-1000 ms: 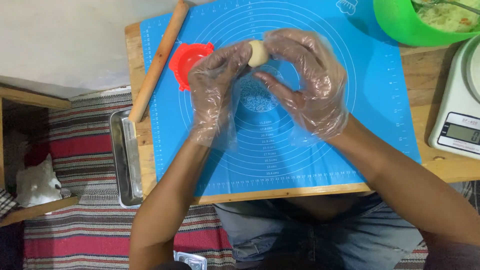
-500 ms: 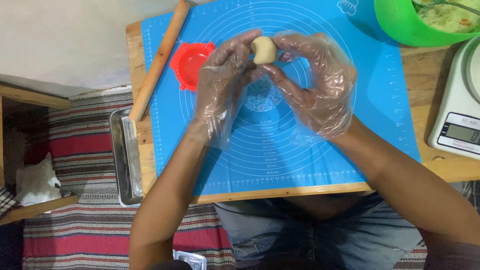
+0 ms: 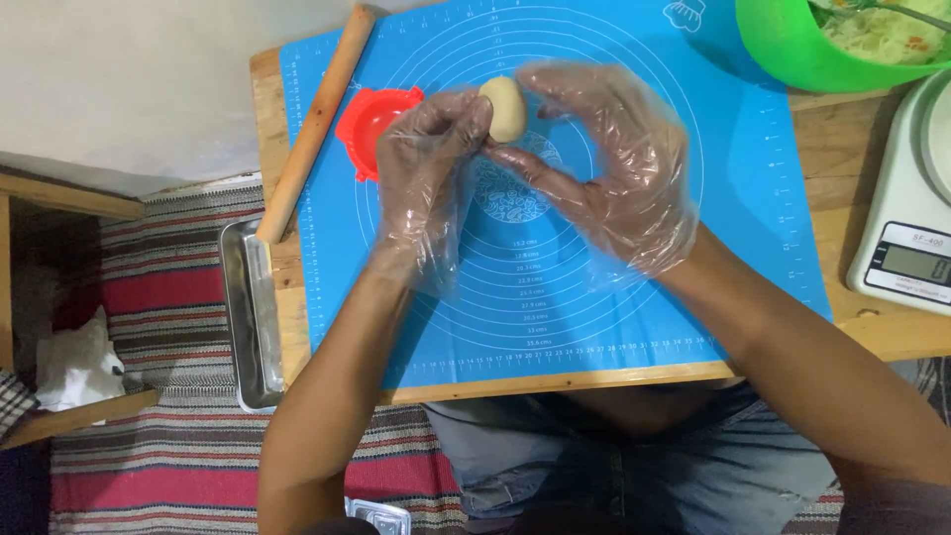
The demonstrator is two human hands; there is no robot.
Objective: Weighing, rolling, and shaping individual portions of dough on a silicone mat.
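Note:
Both of my hands wear loose clear plastic gloves and meet above a blue silicone pastry mat (image 3: 555, 297) with printed circles. Between their fingertips sits a small pale dough piece (image 3: 505, 107), oval and smooth. My left hand (image 3: 428, 168) pinches it from the left side. My right hand (image 3: 614, 163) curls around it from the right, fingers touching its edge. A red plastic dumpling press (image 3: 369, 129) lies on the mat just left of my left hand, partly hidden by it.
A wooden rolling pin (image 3: 315, 124) lies slanted along the mat's left edge. A metal tray (image 3: 250, 317) hangs off the table's left side. A green bowl (image 3: 792, 45) with shredded filling stands at the back right, a white kitchen scale (image 3: 906, 213) at the right edge.
The dough has risen further out from between my fingers and shows more fully. Both hands shifted slightly, with the right fingers opening around the piece.

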